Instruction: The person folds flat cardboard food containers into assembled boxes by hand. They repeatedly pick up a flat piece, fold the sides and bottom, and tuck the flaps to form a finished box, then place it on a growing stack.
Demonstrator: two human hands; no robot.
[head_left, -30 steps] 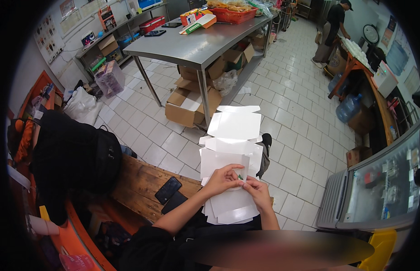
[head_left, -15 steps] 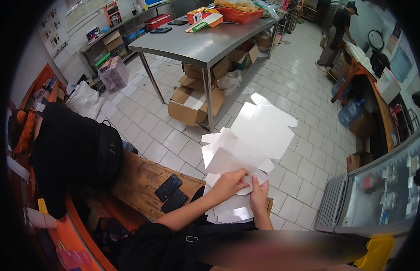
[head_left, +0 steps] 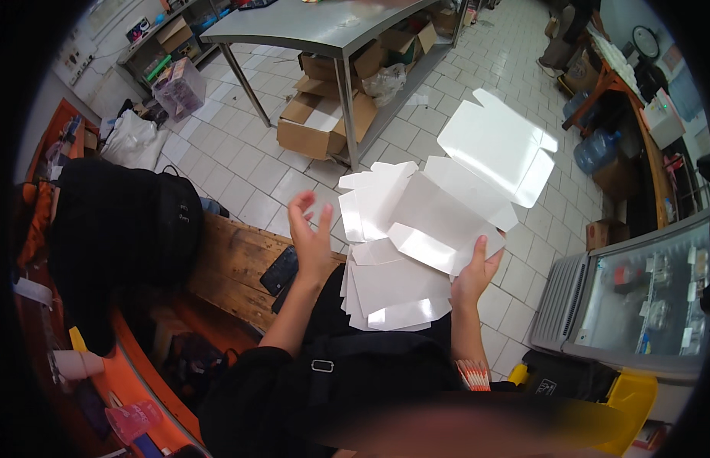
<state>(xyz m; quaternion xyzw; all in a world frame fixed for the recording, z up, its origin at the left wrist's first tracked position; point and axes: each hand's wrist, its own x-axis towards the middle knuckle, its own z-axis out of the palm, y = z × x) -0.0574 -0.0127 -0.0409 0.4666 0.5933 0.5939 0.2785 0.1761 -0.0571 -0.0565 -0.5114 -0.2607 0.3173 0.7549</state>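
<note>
A partly folded white carton blank (head_left: 439, 206) is tilted above my lap, its flaps spread and its far panel shiny. My right hand (head_left: 471, 275) grips its right edge, with the thumb on the near side. To the left, my left hand (head_left: 312, 240) is raised, empty and apart from the carton, its fingers spread and slightly curled. Beneath lies a stack of flat white carton blanks (head_left: 401, 288) on my lap. My right fingers are partly hidden behind the card.
A wooden bench (head_left: 229, 271) at my left bears a dark phone (head_left: 280, 269) and a black backpack (head_left: 188, 229). Ahead is a steel table (head_left: 324, 34) with open brown boxes (head_left: 316, 141) under it. A glass-topped fridge (head_left: 637, 305) stands at right; another person (head_left: 570, 38) stands far right.
My left hand has let go of the carton and moved left, opening. My right hand has moved right with the carton, which is now turned and partly folded up. The view has tilted downward.
</note>
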